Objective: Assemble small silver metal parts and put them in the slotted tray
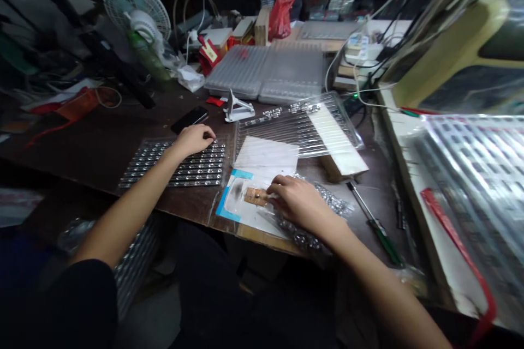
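Note:
My left hand rests at the far edge of a clear ribbed tray filled with rows of small shiny metal parts. Its fingers are curled together, and whatever lies in them is hidden. My right hand is pinched at the right end of a small brown block with a tiny round piece on top. The fingertips hide what they grip. Under the block lies a white board with blue tape. A plastic bag of loose metal parts lies beside and under my right hand.
Behind my hands lies another clear tray with a few metal parts, crossed by a pale wooden bar. A green-handled screwdriver lies at the right. A phone, white stand, stacked trays and fan are farther back.

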Action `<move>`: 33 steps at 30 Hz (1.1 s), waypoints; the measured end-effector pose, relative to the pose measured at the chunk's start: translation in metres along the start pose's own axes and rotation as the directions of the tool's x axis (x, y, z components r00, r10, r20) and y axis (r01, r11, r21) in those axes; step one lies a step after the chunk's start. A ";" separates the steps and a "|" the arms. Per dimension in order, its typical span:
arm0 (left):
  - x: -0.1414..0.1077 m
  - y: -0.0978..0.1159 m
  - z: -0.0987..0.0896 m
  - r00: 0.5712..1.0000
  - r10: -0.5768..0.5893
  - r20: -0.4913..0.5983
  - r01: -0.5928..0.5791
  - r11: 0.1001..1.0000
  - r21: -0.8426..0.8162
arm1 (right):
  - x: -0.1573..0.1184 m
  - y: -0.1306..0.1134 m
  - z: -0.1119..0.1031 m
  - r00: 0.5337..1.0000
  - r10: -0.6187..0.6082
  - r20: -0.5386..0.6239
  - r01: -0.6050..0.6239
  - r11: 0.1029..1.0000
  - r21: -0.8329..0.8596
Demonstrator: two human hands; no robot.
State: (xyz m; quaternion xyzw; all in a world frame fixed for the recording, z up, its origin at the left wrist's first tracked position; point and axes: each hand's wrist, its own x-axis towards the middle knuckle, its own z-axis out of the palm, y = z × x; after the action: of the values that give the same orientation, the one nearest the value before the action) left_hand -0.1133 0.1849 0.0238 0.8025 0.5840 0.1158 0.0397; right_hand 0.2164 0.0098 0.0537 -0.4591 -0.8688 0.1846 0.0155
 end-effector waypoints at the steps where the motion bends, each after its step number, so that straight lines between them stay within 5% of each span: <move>1: 0.001 0.003 -0.001 1.000 0.001 -0.010 0.000 1.000 0.010 | -0.005 0.004 -0.004 0.999 0.044 0.022 -0.044 0.999 -0.005; 5: 0.014 0.043 -0.002 0.993 0.093 -0.067 -0.098 0.993 -0.072 | -0.016 0.011 -0.010 0.990 0.115 0.076 -0.115 0.993 -0.014; 13: 0.096 0.200 0.025 0.930 0.333 -0.153 -0.359 0.910 -0.205 | -0.015 0.014 -0.004 0.993 0.087 0.078 -0.086 0.996 -0.012; 17: 0.126 0.252 0.033 0.902 0.388 -0.189 -0.413 0.903 -0.117 | -0.016 0.016 -0.004 0.993 0.095 0.068 -0.093 0.995 -0.037; 21: 0.133 0.267 0.038 0.924 0.351 -0.150 -0.367 0.925 -0.102 | -0.015 0.014 -0.002 0.994 0.086 0.074 -0.083 0.996 -0.041; 33: 0.129 0.247 0.032 0.950 0.300 -0.093 -0.310 0.941 -0.138 | -0.013 0.010 -0.003 0.991 0.102 0.085 -0.100 0.995 -0.027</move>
State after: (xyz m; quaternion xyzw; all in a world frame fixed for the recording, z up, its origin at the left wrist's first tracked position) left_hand 0.1612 0.2311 0.0601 0.8733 0.4433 0.1925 0.0611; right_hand 0.2326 0.0053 0.0555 -0.4941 -0.8465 0.1947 -0.0366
